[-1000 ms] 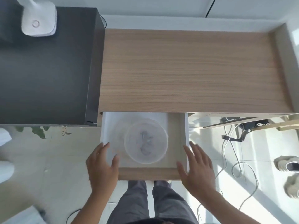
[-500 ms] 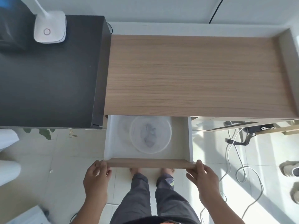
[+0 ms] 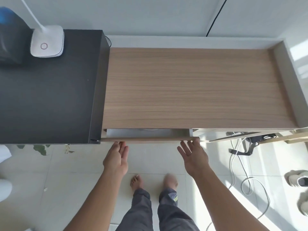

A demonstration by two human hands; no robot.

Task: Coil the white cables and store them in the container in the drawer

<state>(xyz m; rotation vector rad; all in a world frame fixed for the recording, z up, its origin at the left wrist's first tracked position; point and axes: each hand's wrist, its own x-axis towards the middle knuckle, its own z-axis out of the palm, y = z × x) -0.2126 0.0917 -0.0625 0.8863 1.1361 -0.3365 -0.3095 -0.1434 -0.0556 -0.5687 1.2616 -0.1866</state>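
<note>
Pressing fingertips to drawer (image 3: 150, 139) front: left hand (image 3: 116, 160) and right hand (image 3: 194, 158), both spread, gripping nothing. Drawer nearly shut, long axis crosswise under wooden desk (image 3: 191, 87).

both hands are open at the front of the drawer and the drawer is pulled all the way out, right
Not quite. In the head view the drawer is almost shut, with only a narrow strip of its inside showing under the desk top. The left hand and right hand are indeed open at its front.

Wooden drawer (image 3: 150, 139) — almost shut
</note>
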